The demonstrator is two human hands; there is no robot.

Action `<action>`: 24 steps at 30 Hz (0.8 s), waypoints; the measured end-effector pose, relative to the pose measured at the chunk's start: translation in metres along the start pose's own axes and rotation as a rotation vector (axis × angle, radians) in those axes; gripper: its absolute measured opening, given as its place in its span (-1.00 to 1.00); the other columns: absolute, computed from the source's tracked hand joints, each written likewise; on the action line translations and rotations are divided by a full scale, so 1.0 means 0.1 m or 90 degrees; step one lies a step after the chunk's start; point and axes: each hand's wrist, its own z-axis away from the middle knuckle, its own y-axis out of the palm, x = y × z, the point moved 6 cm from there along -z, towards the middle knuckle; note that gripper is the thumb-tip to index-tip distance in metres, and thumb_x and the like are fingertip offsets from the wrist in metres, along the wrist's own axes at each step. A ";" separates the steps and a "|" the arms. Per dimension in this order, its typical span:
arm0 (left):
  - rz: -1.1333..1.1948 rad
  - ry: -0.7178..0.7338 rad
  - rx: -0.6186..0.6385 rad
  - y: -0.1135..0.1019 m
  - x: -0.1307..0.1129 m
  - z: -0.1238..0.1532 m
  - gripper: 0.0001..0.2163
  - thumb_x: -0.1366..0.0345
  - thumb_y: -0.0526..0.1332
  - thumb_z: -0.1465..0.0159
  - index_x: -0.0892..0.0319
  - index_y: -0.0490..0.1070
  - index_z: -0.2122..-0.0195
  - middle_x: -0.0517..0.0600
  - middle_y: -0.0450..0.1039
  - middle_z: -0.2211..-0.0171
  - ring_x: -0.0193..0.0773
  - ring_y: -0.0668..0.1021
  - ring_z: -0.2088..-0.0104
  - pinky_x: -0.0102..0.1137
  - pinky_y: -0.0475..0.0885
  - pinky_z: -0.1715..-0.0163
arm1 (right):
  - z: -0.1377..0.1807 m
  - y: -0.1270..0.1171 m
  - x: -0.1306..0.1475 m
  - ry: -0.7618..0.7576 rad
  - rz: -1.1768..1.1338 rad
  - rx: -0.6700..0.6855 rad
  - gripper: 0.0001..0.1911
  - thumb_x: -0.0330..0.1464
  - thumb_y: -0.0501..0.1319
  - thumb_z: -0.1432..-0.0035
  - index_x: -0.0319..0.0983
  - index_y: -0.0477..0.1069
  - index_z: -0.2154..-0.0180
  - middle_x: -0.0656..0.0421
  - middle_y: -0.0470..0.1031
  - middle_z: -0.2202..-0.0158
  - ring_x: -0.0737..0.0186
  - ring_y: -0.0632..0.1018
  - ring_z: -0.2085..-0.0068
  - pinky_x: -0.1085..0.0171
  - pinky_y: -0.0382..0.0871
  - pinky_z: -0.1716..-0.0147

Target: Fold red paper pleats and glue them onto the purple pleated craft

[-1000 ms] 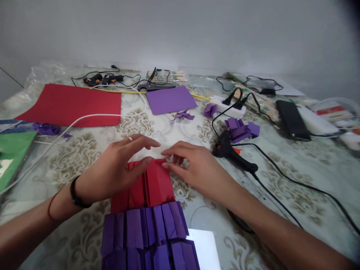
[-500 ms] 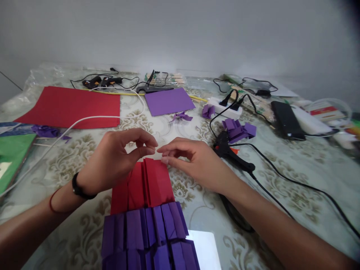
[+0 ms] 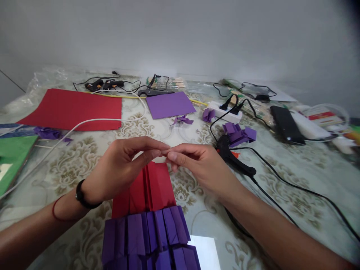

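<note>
Purple pleats: 2 rows of folded purple paper (image 3: 136, 234) lie nearest to the wearer, on the near side of the grip; the nearer row is cut by the lower edge of view.
Red folds: the folded red paper (image 3: 161, 185) lies between these rows and the grip, its far edge just before the fingertips; the left hand covers a part of it.
Left hand: the left hand (image 3: 116, 167), with a black bracelet (image 3: 81, 195) on its wrist, reaches to the grip from the left, thumb and index finger close together.
Right hand: the right hand (image 3: 206, 165) comes from the other side, also in a narrow pinch.
Grip: the fingertips of the 2 hands meet; I cannot tell if something thin is between them.
Glue gun: a black glue gun (image 3: 234, 161) lies to the right of the grip.
Purple pieces: loose folded pieces (image 3: 237, 135) are just beyond the gun, right of the grip.
Sheets: red sheets (image 3: 81, 108) lie beyond the grip to the left, a purple sheet (image 3: 170, 105) almost straight beyond it.
Power strip: a white power strip (image 3: 227, 111) with 2 black plugs, farther and right of the grip.
</note>
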 end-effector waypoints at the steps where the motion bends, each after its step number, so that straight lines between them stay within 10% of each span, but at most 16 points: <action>1: -0.012 0.010 0.010 0.01 -0.03 0.01 -0.81 0.37 0.25 -0.44 0.04 0.67 0.10 -0.14 0.73 0.17 -0.33 0.71 0.17 -0.52 0.54 0.15 | 0.00 -0.02 0.00 0.001 -0.014 -0.015 -0.72 -0.13 0.45 -0.18 -0.22 0.64 0.40 0.26 0.54 0.52 0.33 0.47 0.42 0.31 0.32 0.33; 17: -0.102 0.007 0.100 0.07 -0.03 0.08 -0.80 0.32 0.21 -0.43 0.04 0.62 0.03 -0.13 0.71 0.09 -0.26 0.71 0.09 -0.42 0.54 0.04 | 0.11 -0.16 0.31 -0.170 0.263 -0.012 -0.68 -0.28 0.15 -0.44 -0.21 0.46 0.39 0.25 0.43 0.45 0.29 0.42 0.39 0.28 0.27 0.37; 24: -0.250 0.086 0.131 0.19 0.23 0.45 -0.79 0.35 0.29 -0.36 0.09 0.56 -0.01 0.04 0.61 -0.11 -0.11 0.64 -0.09 -0.23 0.56 -0.11 | 0.16 0.00 0.10 -0.221 0.428 0.101 -0.84 -0.57 0.38 -0.22 -0.22 0.68 0.31 0.20 0.70 0.31 0.26 0.65 0.29 0.30 0.44 0.21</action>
